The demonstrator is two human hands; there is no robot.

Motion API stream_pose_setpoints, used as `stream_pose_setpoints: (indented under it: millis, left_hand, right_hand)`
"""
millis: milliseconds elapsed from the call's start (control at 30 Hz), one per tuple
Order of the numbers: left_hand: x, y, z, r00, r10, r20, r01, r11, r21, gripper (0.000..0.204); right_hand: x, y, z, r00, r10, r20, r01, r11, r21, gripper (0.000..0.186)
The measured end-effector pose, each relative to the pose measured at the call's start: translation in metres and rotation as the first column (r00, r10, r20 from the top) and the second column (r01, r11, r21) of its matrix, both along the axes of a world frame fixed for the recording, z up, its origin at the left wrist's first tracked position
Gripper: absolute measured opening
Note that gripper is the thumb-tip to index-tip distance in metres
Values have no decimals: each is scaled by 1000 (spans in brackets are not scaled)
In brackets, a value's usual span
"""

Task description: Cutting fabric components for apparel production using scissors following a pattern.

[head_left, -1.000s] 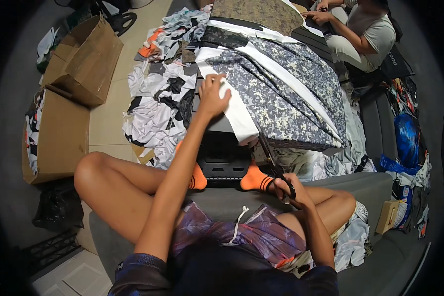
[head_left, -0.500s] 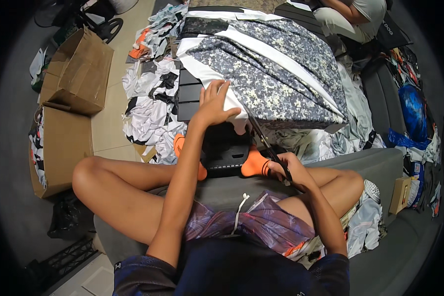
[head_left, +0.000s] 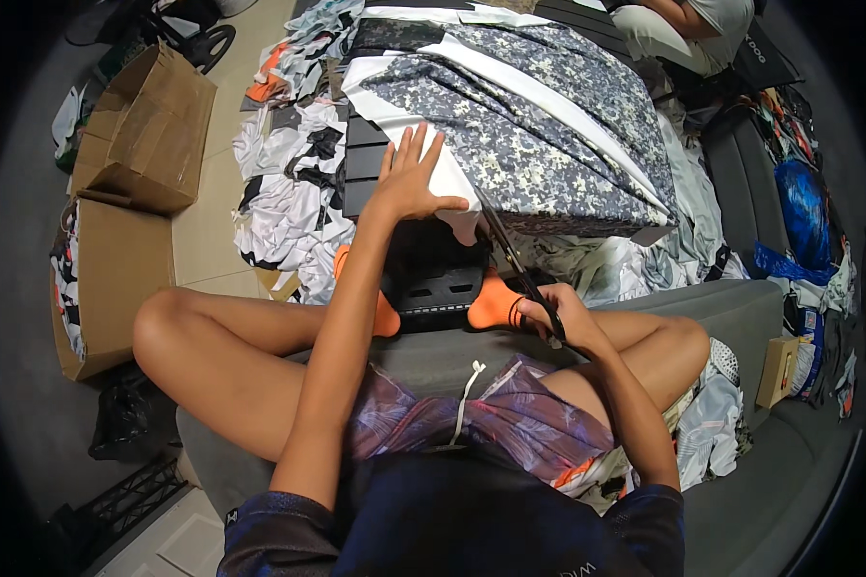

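Observation:
My left hand lies with its fingers spread on the white edge of a grey camouflage-patterned fabric. That fabric drapes over a dark slatted table in front of me. Below and to the right, my right hand is closed around the handles of long dark scissors. Their blades point up and away from me, with the tips at the fabric's near edge, beside my left thumb. Whether the blades are closed on the cloth is hard to see.
White and dark fabric scraps are heaped left of the table. Two cardboard boxes stand farther left. My feet in orange socks rest beside a black plastic object. Another person sits at the far right.
My left hand has flattened, its fingers now straighter and more spread on the white edge. The scissors stay at about the same place by the fabric's near edge. The whole view has shifted slightly.

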State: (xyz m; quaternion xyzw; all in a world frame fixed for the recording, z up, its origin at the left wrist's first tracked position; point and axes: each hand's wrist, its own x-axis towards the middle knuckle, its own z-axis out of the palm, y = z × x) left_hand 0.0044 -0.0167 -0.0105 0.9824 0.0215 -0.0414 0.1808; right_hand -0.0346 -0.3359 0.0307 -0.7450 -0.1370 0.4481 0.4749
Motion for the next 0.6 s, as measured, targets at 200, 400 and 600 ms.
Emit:
stream_pose_setpoints:
  millis: [200, 400, 600]
  left_hand:
    - [2, 1, -1, 1000, 8, -1, -8, 1000, 8, 136]
    - [3, 2, -3, 1000, 12, -19, -12, 1000, 1, 140]
    - [4, 2, -3, 1000, 8, -22, -8, 1000, 9, 142]
  right_hand:
    - [-4, 3, -4, 1000, -22, 11, 22, 999, 24, 42]
    - [-3, 4, 0, 999, -20, 30, 19, 999, 26, 41]
    - [-2, 4, 6, 999, -19, 47, 19, 1000, -2, 41]
